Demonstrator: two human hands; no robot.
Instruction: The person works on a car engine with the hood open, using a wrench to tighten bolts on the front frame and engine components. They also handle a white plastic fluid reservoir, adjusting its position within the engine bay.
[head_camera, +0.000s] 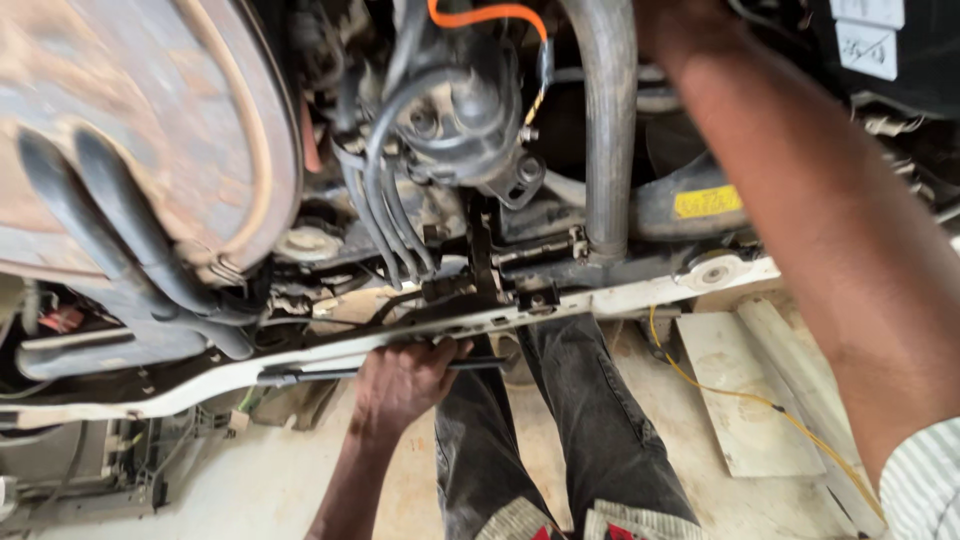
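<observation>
The left hand (405, 380) is nearest, fingers curled around a thin dark rod (370, 372) that lies along the underside of the white front panel (600, 300), knuckles against the panel's lower edge. Below it is bare floor (290, 470) beside the person's dark trousers (590, 420). The right arm (830, 220) reaches up past the grey hose (610, 130); its hand is out of sight. Wires crowd the distributor (460, 110) beyond.
</observation>
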